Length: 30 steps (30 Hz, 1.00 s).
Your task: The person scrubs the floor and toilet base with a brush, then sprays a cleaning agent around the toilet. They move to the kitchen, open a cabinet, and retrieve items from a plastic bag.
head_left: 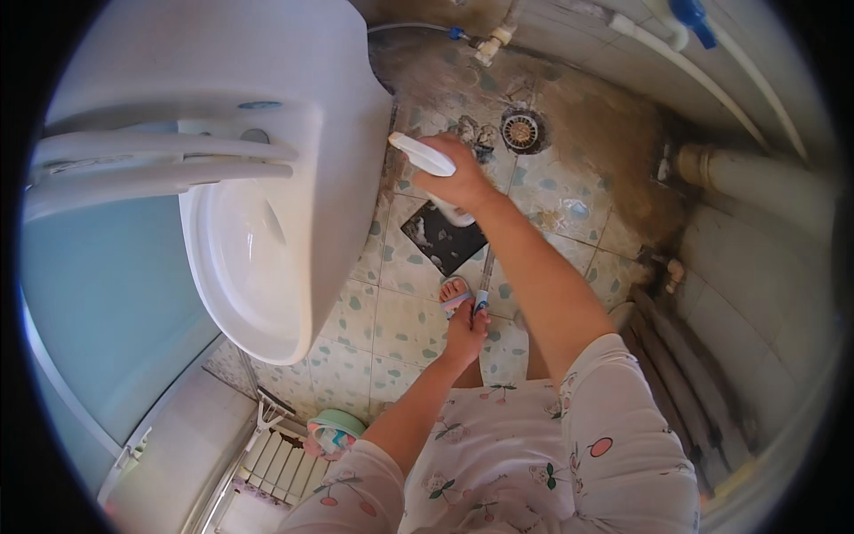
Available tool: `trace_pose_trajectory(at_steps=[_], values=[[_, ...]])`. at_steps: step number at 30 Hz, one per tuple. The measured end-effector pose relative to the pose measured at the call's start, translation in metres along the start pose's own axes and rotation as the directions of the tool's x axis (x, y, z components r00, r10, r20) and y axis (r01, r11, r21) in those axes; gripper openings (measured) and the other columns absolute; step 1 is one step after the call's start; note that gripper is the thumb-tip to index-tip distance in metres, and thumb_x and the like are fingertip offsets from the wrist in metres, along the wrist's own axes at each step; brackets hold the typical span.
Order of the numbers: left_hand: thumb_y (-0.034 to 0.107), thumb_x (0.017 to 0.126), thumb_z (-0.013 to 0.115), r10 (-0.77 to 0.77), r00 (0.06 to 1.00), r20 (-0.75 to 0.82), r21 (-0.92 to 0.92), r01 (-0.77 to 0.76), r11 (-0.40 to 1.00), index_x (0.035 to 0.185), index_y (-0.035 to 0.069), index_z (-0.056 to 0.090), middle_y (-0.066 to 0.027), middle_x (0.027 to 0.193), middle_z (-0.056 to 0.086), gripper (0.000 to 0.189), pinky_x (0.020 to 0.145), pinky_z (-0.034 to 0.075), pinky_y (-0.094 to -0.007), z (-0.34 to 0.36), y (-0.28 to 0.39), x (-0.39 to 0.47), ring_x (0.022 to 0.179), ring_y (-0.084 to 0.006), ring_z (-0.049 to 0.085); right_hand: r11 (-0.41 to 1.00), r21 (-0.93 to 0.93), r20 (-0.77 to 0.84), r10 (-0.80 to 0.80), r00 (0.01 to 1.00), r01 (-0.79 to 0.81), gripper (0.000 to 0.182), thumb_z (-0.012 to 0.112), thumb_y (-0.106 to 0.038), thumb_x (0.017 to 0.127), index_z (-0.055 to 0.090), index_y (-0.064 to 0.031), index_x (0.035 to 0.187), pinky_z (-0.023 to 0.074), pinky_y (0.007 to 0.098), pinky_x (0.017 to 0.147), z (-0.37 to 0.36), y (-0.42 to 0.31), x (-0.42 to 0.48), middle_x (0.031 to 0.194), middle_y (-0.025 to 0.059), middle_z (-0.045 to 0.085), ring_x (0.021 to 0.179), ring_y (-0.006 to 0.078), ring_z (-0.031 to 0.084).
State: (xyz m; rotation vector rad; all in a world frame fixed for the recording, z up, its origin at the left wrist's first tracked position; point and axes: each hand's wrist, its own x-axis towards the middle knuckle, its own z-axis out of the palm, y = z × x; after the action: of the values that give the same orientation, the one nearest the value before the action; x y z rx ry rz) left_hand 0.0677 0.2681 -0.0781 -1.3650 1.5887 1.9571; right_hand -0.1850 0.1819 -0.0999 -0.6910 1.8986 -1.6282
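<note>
My right hand is closed around a white spray bottle, its white trigger head pointing toward the washbasin. Part of the bottle's body shows below the hand, over a black square mat or tile with whitish patches on the floor. My left hand grips a slim handle with a blue and white end; its pale shaft runs up past the black square, and its far end is hidden behind my right arm. A foot in a sandal stands just beyond my left hand.
A white washbasin is at the left. A round floor drain lies beyond my right hand, with brown stains around it. Pipes run along the right wall. A green basin with things inside stands low at the left, beside a white rack.
</note>
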Motion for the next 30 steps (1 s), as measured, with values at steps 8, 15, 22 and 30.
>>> trace_pose_trajectory(at_steps=[8,15,22,30], values=[[0.012,0.09,0.044,-0.011,0.999,-0.052,-0.04,0.009,0.999,0.105,-0.001,0.048,-0.0027,0.076,0.054,0.02,0.053,0.042,-0.0206,0.024,-0.007,0.026,0.056,-0.0069,0.047,0.871,-0.368,0.096,-0.312,0.945,0.325,0.019,0.064,-0.014,0.056,0.063,-0.0107,0.075,0.0447,0.0385,0.073,-0.032,0.038,0.038,0.073,0.0075,0.062,0.077,0.0281,0.055],[0.013,0.09,0.045,-0.043,0.996,-0.073,-0.109,0.035,0.993,0.105,-0.002,0.049,-0.0037,0.076,0.055,0.021,0.054,0.042,-0.0212,0.047,0.007,0.042,0.056,-0.0077,0.047,0.878,-0.255,0.079,-0.399,0.914,0.405,0.016,0.063,-0.013,0.057,0.063,-0.0093,0.072,0.0424,0.0391,0.078,-0.024,0.061,0.042,0.072,0.0073,0.061,0.075,0.0278,0.054],[0.013,0.089,0.048,0.096,0.993,-0.073,0.162,-0.083,0.983,0.107,-0.004,0.049,-0.0057,0.075,0.057,0.024,0.052,0.042,-0.0229,0.063,0.035,0.042,0.056,-0.0084,0.05,0.863,-0.339,0.203,-0.322,0.925,0.375,0.017,0.064,-0.016,0.059,0.065,-0.0134,0.076,0.0388,0.0382,0.085,-0.021,0.068,0.045,0.072,0.0062,0.061,0.08,0.0261,0.055],[0.011,0.084,0.05,0.09,0.995,-0.046,0.292,-0.073,0.954,0.106,-0.004,0.049,-0.0242,0.077,0.059,0.026,0.06,0.046,-0.0409,0.073,0.053,0.036,0.07,-0.0398,0.059,0.795,-0.481,0.117,-0.361,0.925,0.371,0.017,0.065,-0.018,0.061,0.066,-0.0141,0.078,0.0368,0.039,0.088,-0.037,0.079,0.038,0.075,0.0064,0.061,0.085,0.0262,0.054]])
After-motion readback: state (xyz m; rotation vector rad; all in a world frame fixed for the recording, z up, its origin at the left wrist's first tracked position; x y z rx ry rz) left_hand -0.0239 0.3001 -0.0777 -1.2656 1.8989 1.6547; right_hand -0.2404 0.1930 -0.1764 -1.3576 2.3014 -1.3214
